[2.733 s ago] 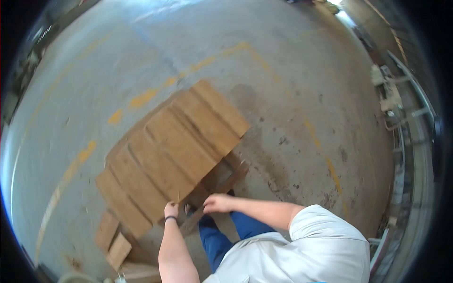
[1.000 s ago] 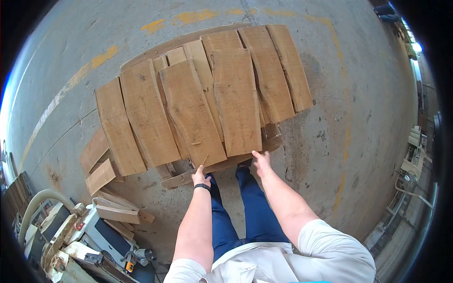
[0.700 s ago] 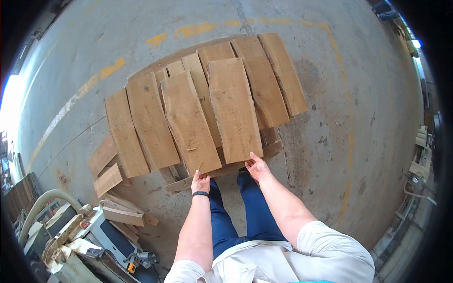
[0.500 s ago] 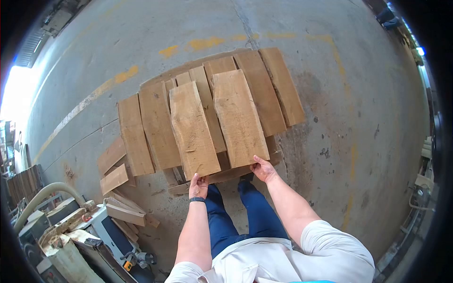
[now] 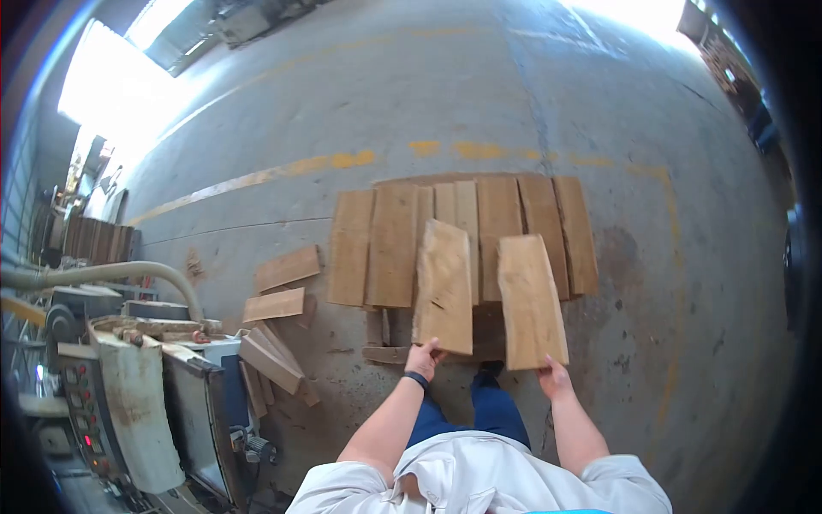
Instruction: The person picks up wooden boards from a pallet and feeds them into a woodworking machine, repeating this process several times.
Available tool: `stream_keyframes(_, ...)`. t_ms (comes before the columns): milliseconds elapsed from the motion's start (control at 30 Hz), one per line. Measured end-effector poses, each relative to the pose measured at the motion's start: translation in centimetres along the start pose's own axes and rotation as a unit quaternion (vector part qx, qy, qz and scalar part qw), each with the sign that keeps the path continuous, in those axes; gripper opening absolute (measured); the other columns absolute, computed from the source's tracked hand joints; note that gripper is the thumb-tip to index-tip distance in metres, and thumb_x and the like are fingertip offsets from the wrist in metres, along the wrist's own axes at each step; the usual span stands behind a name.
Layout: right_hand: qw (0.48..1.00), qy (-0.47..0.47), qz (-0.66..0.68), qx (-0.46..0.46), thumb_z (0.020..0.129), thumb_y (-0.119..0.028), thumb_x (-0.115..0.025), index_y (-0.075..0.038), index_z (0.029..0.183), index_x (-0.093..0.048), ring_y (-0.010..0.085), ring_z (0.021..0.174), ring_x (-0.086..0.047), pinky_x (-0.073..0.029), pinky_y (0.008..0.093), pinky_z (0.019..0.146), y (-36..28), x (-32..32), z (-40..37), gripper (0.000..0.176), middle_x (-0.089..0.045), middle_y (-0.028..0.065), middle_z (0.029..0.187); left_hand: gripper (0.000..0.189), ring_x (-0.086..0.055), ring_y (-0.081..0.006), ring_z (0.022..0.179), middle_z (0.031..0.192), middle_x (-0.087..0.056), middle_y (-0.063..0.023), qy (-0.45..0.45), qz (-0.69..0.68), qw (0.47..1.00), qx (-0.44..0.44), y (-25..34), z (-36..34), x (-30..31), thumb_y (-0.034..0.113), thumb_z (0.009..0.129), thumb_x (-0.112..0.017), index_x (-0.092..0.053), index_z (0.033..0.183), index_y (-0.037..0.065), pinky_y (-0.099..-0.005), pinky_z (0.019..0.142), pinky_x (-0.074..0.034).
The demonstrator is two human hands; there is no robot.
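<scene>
"What are the hands doing?"

"Each has a rough-edged board by its near end. The left hand [image 5: 421, 360] pinches the left board [image 5: 445, 295], thumb on top, and the right hand [image 5: 556, 382] pinches the right board [image 5: 532, 300] at the near edge. I can't see the fingers underneath."

"And where are those two boards?"

"Side by side with a gap between, in front of the legs, their far parts overlapping the row of boards [image 5: 395, 248] in view. I can't tell whether the far ends touch it."

"So which step is this?"

"I'd call it handling two boards at once, one per hand, each apparently raised at its near end."

"What would the next move call for?"

"A firm pinch on both, I'd say, and level wrists, since each is gripped at one end only and could tip or twist. The gap matters too, or the edges may knock."

"Anything close by?"

"Loose wood pieces [image 5: 275, 305] on the floor, beside a machine [image 5: 137, 403] with a control panel."
</scene>
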State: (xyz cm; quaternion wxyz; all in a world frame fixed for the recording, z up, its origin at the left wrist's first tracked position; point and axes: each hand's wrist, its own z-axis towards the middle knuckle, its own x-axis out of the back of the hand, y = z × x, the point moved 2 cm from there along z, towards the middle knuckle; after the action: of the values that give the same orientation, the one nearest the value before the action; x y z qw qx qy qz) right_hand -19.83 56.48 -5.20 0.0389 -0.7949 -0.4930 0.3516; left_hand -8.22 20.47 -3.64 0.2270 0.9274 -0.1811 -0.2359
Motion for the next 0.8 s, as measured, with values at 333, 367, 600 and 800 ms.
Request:
stream_keyframes(333, 0.987, 0.108, 0.001, 0.115, 0.086, -0.011, -0.059, -0.007, 0.127, -0.052, 0.0245, 0.105, -0.059, -0.052, 0.0393, 0.088, 7.5, -1.9, -13.0, 0.041, -0.059, 0.0084, 0.116, 0.031, -0.066, -0.028, 0.098, 0.108, -0.063, -0.014, -0.056, 0.14, 0.989, 0.011, 7.8, -13.0, 3.2, 0.012, 0.092, -0.06, -0.051, 0.118, -0.003, -0.0433, 0.079, -0.061)
stream_keyframes(367, 0.984, 0.119, 0.001, 0.129, 0.085, -0.01, -0.06, -0.007, 0.126, -0.051, 0.0252, 0.103, -0.06, -0.054, 0.0402, 0.086, 8.0, -2.2, -13.9, 0.042, -0.059, 0.009, 0.115, 0.031, -0.066, -0.0296, 0.096, 0.107, -0.063, -0.0153, -0.078, 0.135, 0.988, 0.008, 8.0, -13.8, 3.6, 0.012, 0.092, -0.059, -0.05, 0.117, -0.004, -0.0438, 0.078, -0.062)
stream_keyframes(600, 0.973, 0.168, -0.006, 0.159, 0.083, -0.011, -0.058, -0.002, 0.114, -0.052, 0.0287, 0.09, -0.063, -0.059, 0.0452, 0.074, 8.4, -5.2, -17.6, 0.032, -0.06, 0.0132, 0.106, 0.032, -0.066, -0.0311, 0.097, 0.109, -0.063, -0.0175, -0.076, 0.156, 0.982, 0.076, 5.4, -17.5, 7.4, 0.013, 0.092, -0.055, -0.05, 0.12, -0.002, -0.0451, 0.077, -0.061)
stream_keyframes(800, 0.981, 0.181, 0.0, 0.073, 0.083, -0.01, -0.057, -0.002, 0.096, -0.052, 0.0318, 0.083, -0.062, -0.059, 0.0475, 0.072, 8.4, -3.1, -15.9, 0.016, -0.058, 0.0151, 0.099, 0.037, -0.07, -0.0312, 0.08, 0.098, -0.067, -0.0216, -0.068, 0.314, 0.947, 0.016, -0.1, -18.6, 9.0, 0.016, 0.085, -0.063, -0.057, 0.11, -0.011, -0.0409, 0.063, -0.061)
